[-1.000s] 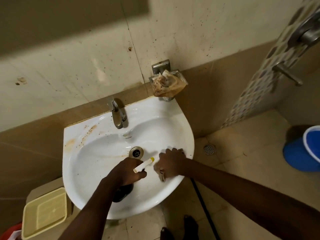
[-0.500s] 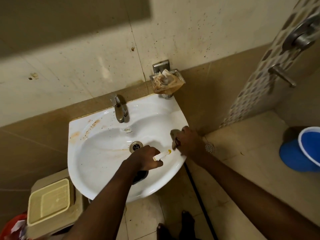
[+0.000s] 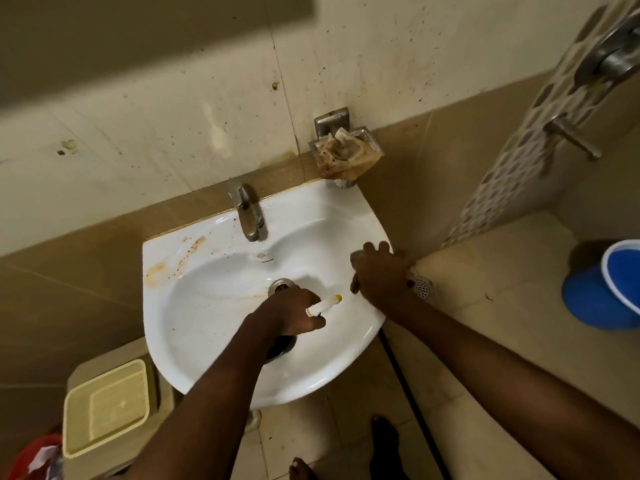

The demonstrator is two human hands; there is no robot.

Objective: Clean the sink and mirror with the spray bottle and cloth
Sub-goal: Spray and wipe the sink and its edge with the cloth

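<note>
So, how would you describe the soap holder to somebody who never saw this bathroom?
Start at the white sink and follow its back edge right, past the tap. The soap holder is fixed to the wall just above that back right corner. It alone holds a crumpled brown, stained wrapper.

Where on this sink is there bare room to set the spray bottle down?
Bare rim lies left of the tap, though stained, and between the tap and the soap dish. The bowl's left half is free. The right rim is crowded: right hand, left hand gripping the spray bottle.
</note>
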